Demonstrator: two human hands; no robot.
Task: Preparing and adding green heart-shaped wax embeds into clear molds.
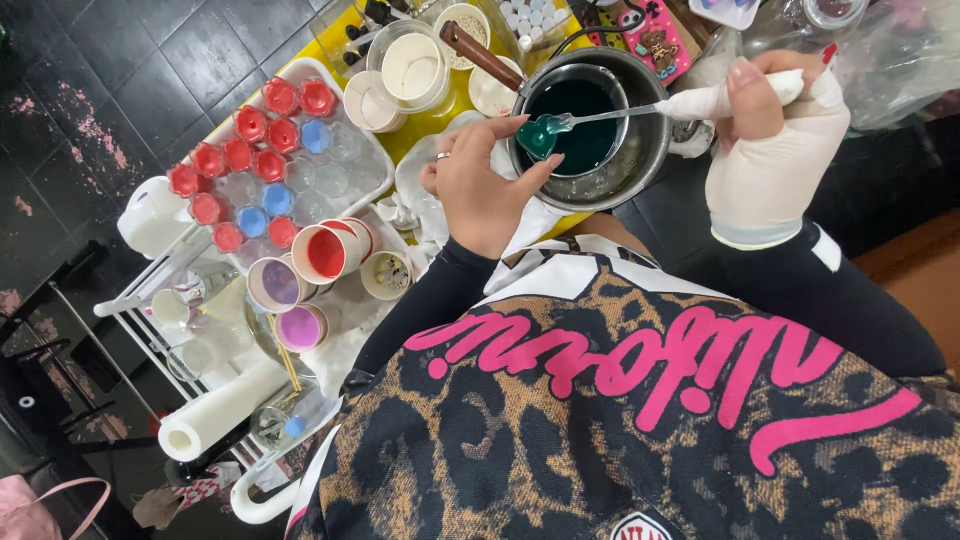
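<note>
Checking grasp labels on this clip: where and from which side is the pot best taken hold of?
By the brown handle of the pot, coming from the upper left. It juts clear of the rim, away from the dark green liquid, and away from the spoon that the right hand holds over it.

Dark tiled floor (150, 60), scuffed pink
</note>
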